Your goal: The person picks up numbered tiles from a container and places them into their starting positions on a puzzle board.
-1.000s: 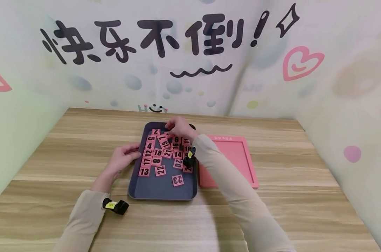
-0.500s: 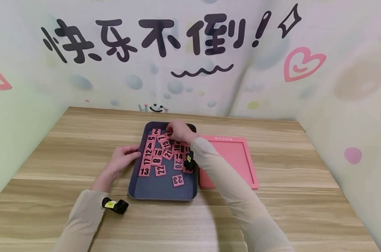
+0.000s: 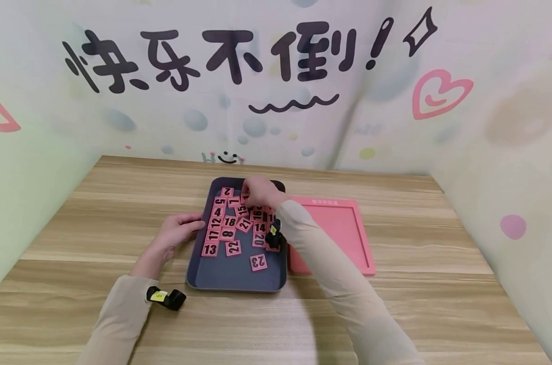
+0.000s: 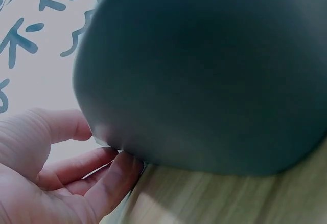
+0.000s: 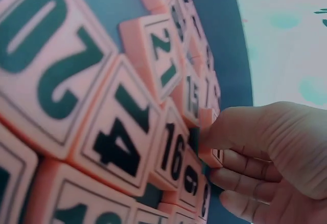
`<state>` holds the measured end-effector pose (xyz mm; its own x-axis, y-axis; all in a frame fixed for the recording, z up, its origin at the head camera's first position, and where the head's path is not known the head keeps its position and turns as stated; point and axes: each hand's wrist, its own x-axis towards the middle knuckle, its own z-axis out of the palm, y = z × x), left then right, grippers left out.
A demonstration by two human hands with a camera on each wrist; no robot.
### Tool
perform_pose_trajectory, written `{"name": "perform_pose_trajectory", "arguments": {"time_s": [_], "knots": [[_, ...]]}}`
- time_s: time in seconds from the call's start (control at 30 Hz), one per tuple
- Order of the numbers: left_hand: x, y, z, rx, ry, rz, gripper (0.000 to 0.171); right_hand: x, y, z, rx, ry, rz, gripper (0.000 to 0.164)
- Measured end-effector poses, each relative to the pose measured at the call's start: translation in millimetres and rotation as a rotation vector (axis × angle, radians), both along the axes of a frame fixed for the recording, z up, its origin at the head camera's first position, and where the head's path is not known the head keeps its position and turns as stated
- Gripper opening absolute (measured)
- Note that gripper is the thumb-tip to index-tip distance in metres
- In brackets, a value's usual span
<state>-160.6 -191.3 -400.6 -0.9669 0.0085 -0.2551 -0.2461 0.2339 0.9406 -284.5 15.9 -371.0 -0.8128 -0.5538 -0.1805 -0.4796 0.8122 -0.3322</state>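
Note:
A dark grey tray holds pink number tiles, among them a 23, a 22 and a 13. My left hand holds the tray's left rim with its fingertips, and in the left wrist view the fingers meet the tray's outer wall. At the tray's far end my right hand pinches a pink number tile between thumb and fingers; its face is mostly hidden. Next to it in the right wrist view lie tiles 16 and 15.
Right of the tray lies a pink frame board with a raised border, partly behind my right forearm. The wood-grain table spreads on both sides. A printed backdrop stands behind it.
My right hand has drawn slightly toward me with the tile, turning lower over the far rows. Tiles 7, 15, 14 and 20 have shifted and straightened a little. The left hand stays at the rim.

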Motion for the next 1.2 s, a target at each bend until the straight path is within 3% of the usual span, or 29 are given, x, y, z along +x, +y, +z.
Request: {"name": "perform_pose_trajectory", "arguments": {"time_s": [0.37,0.57,0.93,1.2], "knots": [[-0.1,-0.4,0.1,0.015,-0.017,-0.004,0.046,12.4,23.1,24.9,-0.15,0.022,0.053,0.028],[-0.1,0.3,0.9,0.025,-0.022,-0.002,0.046,20.6,44.1,35.6,-0.212,0.036,0.041,0.026],[0.1,-1.2,-0.1,0.015,-0.031,-0.014,0.047,29.5,91.7,35.2,-0.282,0.063,-0.021,0.026],[0.5,-1.4,0.5,0.02,-0.031,-0.018,0.047,36.3,117.6,24.3,-0.246,0.088,-0.097,0.027]]}}
